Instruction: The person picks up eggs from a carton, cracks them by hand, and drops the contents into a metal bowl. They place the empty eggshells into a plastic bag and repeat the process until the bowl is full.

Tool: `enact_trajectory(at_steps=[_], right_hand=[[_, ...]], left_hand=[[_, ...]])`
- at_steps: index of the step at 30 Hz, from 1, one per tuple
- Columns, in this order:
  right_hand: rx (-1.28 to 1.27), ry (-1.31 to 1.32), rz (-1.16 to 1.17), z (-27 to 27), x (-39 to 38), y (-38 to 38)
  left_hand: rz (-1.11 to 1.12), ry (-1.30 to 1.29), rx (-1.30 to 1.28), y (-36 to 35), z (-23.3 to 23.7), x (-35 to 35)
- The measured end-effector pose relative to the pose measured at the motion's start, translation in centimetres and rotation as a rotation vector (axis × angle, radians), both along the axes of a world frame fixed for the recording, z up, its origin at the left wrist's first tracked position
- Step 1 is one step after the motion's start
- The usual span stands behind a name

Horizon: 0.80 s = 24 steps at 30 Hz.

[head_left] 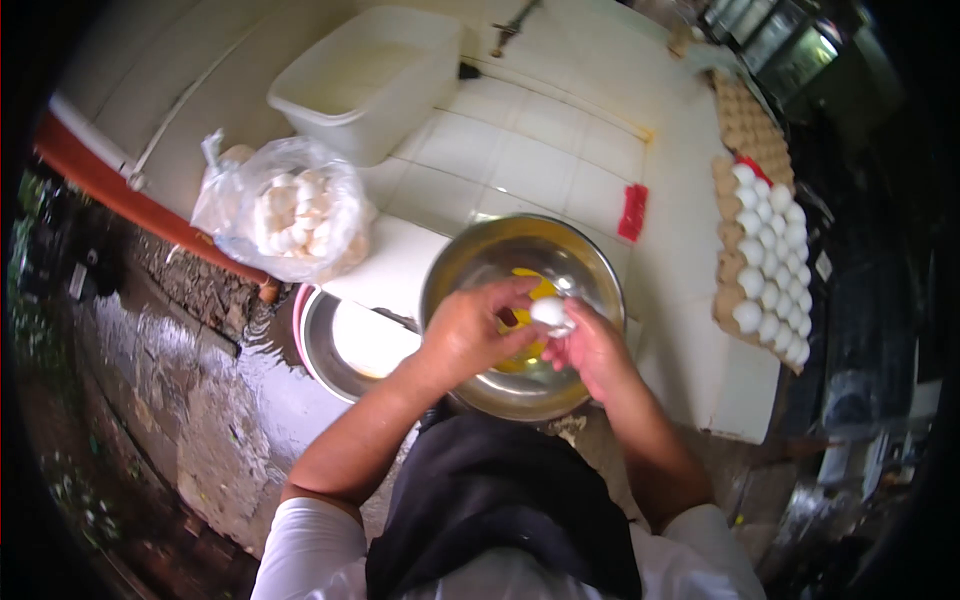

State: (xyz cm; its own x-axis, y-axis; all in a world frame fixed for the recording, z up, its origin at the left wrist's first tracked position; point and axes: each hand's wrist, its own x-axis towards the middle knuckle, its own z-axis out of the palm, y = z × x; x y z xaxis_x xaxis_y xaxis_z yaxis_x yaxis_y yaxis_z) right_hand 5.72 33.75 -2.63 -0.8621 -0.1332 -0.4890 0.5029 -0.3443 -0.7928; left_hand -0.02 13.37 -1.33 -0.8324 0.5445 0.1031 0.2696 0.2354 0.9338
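Observation:
A white egg (550,312) sits in my right hand (592,350), pinched between thumb and fingers, over a large steel bowl (455,270). My left hand (468,328) is at the bowl's left side, its fingers curved and apart, with fingertips close to the egg and nothing visible in its grasp. Yellow yolk (545,288) and clear liquid lie in the bowl, partly hidden behind both hands.
A clear plastic bag of eggshells (295,215) stands left, near a white plastic tub (365,115). Another steel basin (325,345) is lower left. Cardboard trays hold several white eggs (775,255) at right. A red wrapper (632,212) lies on the tiled counter (535,120).

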Motion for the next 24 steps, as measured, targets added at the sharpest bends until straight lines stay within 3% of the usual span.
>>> enact_trajectory(at_steps=[1, 3, 8, 12, 14, 16, 18, 20, 22, 24], right_hand=[[-0.154, -0.100, 0.003, -0.7, -0.2, -0.4], [-0.214, -0.109, 0.069, -1.2, -0.9, -1.7], [-0.312, -0.144, 0.322, 1.7, -6.5, -9.6], [-0.274, -0.075, 0.432, 1.9, -13.6, -18.4], [-0.254, -0.025, 0.408, 3.0, -15.7, -22.6], [-0.140, -0.072, 0.244, 4.6, -16.2, -25.0], [-0.119, 0.002, 0.371, 4.0, -15.0, -24.4], [0.117, 0.169, 0.442, 4.4, -11.9, -21.8], [0.323, 0.400, 0.393, 3.7, -9.1, -18.1], [0.363, 0.391, 0.335, 5.5, -6.9, -12.2]], left_hand=[[0.060, 0.018, 0.032, -0.5, -0.5, 0.4], [0.163, -0.063, 0.084, -3.0, -0.4, 0.9], [0.522, -0.350, 0.629, -11.0, -4.0, 3.0], [0.646, -0.432, 0.540, -15.2, -4.9, 5.1], [0.631, -0.453, 0.473, -15.5, -6.0, 6.2], [0.574, -0.495, 0.507, -15.2, -6.6, 7.0], [0.517, -0.529, 0.522, -14.8, -7.2, 7.2], [0.513, -0.492, 0.536, -14.1, -7.3, 6.9], [0.491, -0.459, 0.521, -13.8, -6.1, 6.2], [0.428, -0.405, 0.451, -13.6, -5.3, 5.0]])
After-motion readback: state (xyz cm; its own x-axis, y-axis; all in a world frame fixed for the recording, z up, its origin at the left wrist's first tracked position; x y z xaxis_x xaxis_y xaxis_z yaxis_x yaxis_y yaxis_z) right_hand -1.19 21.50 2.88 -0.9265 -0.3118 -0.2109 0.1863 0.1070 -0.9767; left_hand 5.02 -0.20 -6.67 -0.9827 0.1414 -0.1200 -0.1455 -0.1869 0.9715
